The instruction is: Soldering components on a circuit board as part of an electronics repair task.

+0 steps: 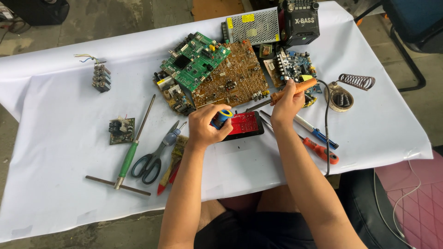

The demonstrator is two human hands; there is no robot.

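On the white cloth (60, 152) at the far left sit a small grey component with loose wires (100, 76) and a small dark circuit board (122, 130), then a green-handled T-shaped tool (131, 152), grey scissors (154, 156) and a brush (176, 154). The left hand (206, 127) is curled shut around a small blue and yellow cylinder (223, 116), holding it at the left edge of the red circuit board (243, 122). That board is a bright red rectangle dotted with fine pale marks, lying flat on a black base near the table's front middle, just below a large brown board (233, 78) and a green board (196, 60). The right hand (287, 103) is closed around the orange handle of a soldering iron (290, 91), whose metal tip slants down-left to the red board's upper edge. Further right lie a blue-handled screwdriver (318, 133), an orange-handled screwdriver (323, 151) and a coil-spring iron stand (346, 90).
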